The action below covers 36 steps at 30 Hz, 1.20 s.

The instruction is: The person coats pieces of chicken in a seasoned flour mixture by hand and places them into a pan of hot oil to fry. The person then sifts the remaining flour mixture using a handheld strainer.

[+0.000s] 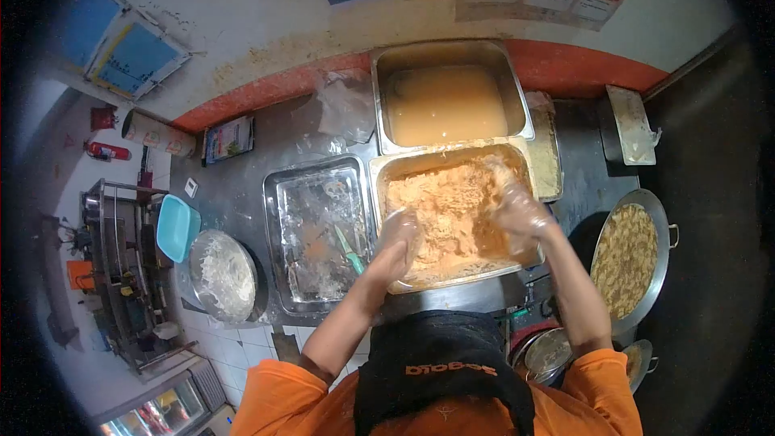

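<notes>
A metal pan (454,282) holds orange, crumbly breading flour (444,214), heaped and lumpy. My left hand (401,236), in a clear plastic glove, is at the pan's left side against the flour; its fingers are mostly hidden. My right hand (521,214), gloved too, is over the right side of the pan. Motion blurs its fingers, and flour clings to them. Whether either hand grips something cannot be made out. Behind this pan stands a second metal pan (517,89) with cloudy orange liquid (448,105).
To the left lies a floury metal tray (282,234) with a green-handled knife (349,250). Farther left are a bowl of white flour (224,274) and a turquoise basin (176,228). At right, a wide pan (626,262) holds browned food in oil. A metal container (631,125) stands at the back right.
</notes>
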### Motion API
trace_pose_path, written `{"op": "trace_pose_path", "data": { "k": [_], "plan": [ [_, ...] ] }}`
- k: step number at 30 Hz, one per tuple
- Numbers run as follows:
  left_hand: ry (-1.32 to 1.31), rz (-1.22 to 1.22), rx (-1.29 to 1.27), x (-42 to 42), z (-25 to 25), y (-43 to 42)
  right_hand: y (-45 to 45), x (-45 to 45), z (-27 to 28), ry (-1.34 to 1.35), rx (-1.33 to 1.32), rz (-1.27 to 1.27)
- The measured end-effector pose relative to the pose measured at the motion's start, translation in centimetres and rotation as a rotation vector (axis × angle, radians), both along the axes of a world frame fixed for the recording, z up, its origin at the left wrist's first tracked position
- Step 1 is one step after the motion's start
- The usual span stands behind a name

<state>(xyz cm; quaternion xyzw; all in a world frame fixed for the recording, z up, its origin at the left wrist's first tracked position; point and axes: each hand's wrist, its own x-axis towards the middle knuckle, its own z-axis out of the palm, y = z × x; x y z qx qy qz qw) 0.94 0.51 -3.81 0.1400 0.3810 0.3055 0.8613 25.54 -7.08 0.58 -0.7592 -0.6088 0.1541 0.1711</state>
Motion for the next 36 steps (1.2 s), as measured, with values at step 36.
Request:
{"op": "trace_pose_path", "data": {
  "k": [36],
  "plan": [
    [0.921, -1.133, 1.743, 4.6, -4.0, 6.0, 0.2, -1.1, -0.5, 0.339, -0.352, -0.296]
  ]
}}
